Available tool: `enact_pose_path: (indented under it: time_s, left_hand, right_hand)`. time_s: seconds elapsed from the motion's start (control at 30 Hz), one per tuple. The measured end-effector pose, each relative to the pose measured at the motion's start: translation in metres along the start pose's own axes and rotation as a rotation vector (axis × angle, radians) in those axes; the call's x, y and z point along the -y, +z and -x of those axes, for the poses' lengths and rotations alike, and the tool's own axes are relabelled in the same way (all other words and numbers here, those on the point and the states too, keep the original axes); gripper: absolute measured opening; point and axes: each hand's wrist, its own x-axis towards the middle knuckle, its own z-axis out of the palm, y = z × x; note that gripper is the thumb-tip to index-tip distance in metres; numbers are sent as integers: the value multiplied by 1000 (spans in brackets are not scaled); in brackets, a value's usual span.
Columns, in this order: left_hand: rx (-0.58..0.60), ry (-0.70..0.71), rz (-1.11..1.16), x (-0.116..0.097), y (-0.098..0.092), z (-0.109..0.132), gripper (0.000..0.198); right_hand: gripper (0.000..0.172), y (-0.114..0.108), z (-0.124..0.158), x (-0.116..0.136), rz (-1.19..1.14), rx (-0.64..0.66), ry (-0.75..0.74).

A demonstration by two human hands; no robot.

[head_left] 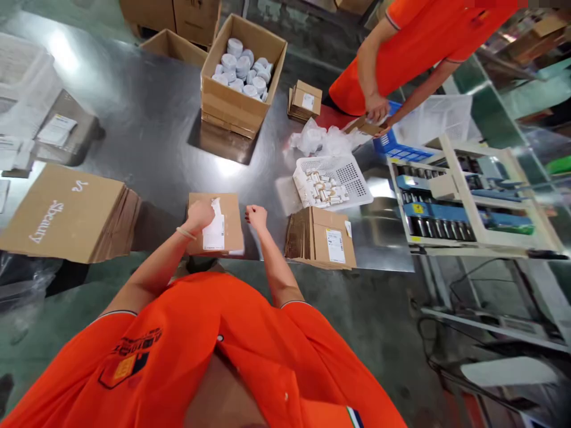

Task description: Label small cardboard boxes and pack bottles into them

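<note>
My left hand (200, 215) rests on a flat brown cardboard carton (232, 223), over the curled upper end of a white label (214, 229). Its fingers are hidden, so any grip on the label cannot be seen. My right hand (256, 217) is curled closed just right of that carton, with nothing visible in it. Both orange sleeves and my orange shirt (209, 351) fill the bottom of the view. The carton lies at the near edge of a steel table (151, 131).
An open carton of white round containers (238, 74) stands ahead. Right of my hands are flattened cartons (321, 238) and a white perforated crate (339, 181) of small items. More flattened cartons (66, 214) lie left. A co-worker (423, 53) handles a small box beyond; a pale metal rack (468, 196) stands right.
</note>
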Motion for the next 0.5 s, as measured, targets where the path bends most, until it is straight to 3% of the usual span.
enact_pose_path:
  time_s: [0.1, 0.2, 0.3, 0.5]
  left_hand:
    - [65, -65, 65, -1, -19, 3, 30]
    - [178, -106, 311, -4, -27, 14, 16]
    - [222, -117, 480, -11, -31, 21, 21]
    - [183, 89, 567, -38, -45, 26, 41]
  right_hand:
    - [37, -7, 14, 14, -100, -11, -194]
    - [37, 4, 32, 29, -194, 140, -359]
    - [32, 17, 44, 38, -196, 256, -370]
    - [23, 16, 58, 36, -182, 239, -354]
